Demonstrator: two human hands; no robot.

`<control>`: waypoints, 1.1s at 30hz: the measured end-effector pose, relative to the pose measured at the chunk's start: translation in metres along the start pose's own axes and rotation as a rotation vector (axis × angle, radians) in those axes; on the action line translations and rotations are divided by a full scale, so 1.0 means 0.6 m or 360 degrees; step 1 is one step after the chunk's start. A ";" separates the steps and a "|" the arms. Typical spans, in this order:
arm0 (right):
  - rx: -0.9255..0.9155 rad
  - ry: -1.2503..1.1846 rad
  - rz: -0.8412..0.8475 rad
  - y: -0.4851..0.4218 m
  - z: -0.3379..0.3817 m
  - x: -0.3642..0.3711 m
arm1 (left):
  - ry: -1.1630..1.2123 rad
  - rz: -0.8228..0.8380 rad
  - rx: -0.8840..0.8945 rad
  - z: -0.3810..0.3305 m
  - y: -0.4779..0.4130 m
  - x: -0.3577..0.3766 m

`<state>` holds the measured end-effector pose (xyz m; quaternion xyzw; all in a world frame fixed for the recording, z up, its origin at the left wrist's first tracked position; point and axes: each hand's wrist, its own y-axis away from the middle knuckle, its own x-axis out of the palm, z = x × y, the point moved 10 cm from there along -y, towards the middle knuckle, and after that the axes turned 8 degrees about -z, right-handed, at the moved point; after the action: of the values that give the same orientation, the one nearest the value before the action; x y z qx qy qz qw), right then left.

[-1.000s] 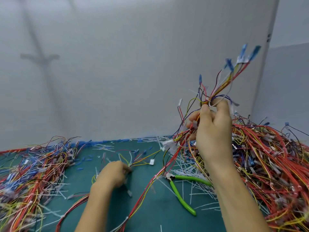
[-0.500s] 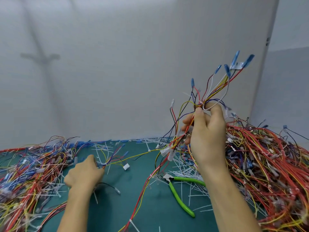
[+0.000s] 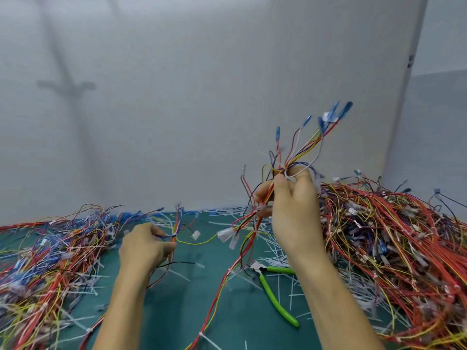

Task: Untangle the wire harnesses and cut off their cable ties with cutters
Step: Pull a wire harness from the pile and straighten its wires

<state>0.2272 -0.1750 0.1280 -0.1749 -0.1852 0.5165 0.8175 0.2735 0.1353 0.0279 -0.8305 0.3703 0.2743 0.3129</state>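
Head view centres on one harness (image 3: 302, 150), raised off the bench at right of middle, its blue terminals (image 3: 333, 113) fanning upward and its red and yellow tails trailing down to the green mat (image 3: 252, 324). The right hand (image 3: 293, 210) grips it at the waist, fingers and thumb curled round the bundle. Lower and to the left, the left hand (image 3: 144, 246) pinches a few thin strands (image 3: 177, 229); a yellow wire sags from them toward a white connector (image 3: 225, 234) hanging off the raised bundle, so the two seem to be linked.

The step looks like teasing apart, with no cutting yet. It would go best by holding the bundle firm and high while drawing the strands sideways slowly, feeding terminals through loops rather than yanking, since the small connectors could snag. Where the tie sits on this bundle I cannot tell.

The cutters (image 3: 274, 299), green-handled, lie untouched on the mat just below the right wrist, among white tie offcuts (image 3: 270, 251). A large tangled heap (image 3: 391, 236) fills the right side, another pile (image 3: 50, 248) the left, against a plain pale wall (image 3: 202, 97).

No brand, label or writing is legible anywhere.
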 end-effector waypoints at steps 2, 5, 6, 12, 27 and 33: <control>0.0004 0.0118 0.0090 0.007 -0.005 0.019 | 0.0113 -0.0007 0.0014 -0.011 0.002 0.002; 0.0028 0.0281 0.0196 0.013 -0.014 0.033 | 0.0199 -0.0111 0.0034 -0.024 -0.002 -0.008; 0.0028 0.0326 0.0210 0.012 -0.015 0.032 | 0.0227 -0.0179 0.0011 -0.023 -0.004 -0.015; 0.0022 0.0309 0.0139 -0.013 -0.012 -0.002 | 0.0207 -0.0601 -0.0272 0.037 -0.012 -0.070; 0.0050 -0.0320 0.0164 -0.010 0.009 -0.004 | -0.0485 -0.0346 -0.0032 0.002 -0.003 -0.037; 0.0067 -0.0418 0.0266 0.001 0.008 0.016 | -0.0711 -0.0037 0.0208 -0.050 0.022 0.008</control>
<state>0.2281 -0.1657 0.1329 -0.1036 -0.2646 0.6050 0.7438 0.2728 0.1048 0.0400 -0.7313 0.2991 0.4232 0.4434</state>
